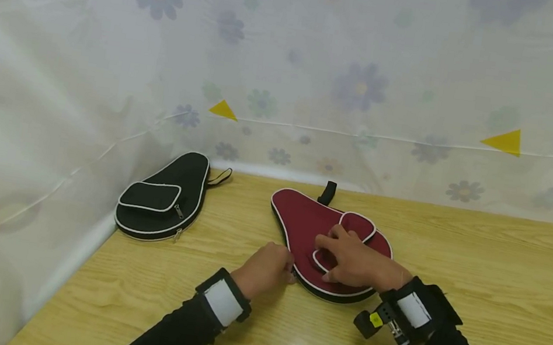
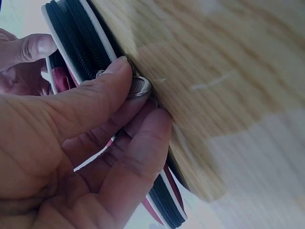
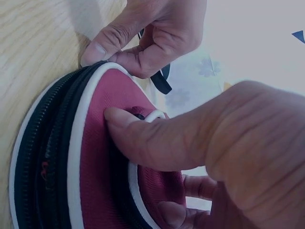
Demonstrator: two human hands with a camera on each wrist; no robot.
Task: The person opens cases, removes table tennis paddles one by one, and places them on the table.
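Observation:
A red paddle-shaped case (image 1: pixel 304 220) with white piping lies on the table, its narrow end pointing back left. At its near left edge my left hand (image 1: pixel 265 268) pinches a metal zipper pull (image 2: pixel 141 87) between thumb and fingers. My right hand (image 1: pixel 355 260) lies over the wide end and grips the case's raised front pocket (image 1: pixel 358 225), the thumb on the near side and the fingers across it. In the right wrist view, the zipper (image 3: pixel 47 138) along the case's side seems parted near the wide end.
A black case (image 1: pixel 192 187) of the same shape lies at the table's left edge, with a wrist loop. Behind the red case a black strap (image 1: pixel 328 193) sticks up. Flower-printed sheeting (image 1: pixel 289 80) hangs behind and to the left of the wood-grain table (image 1: pixel 480 272).

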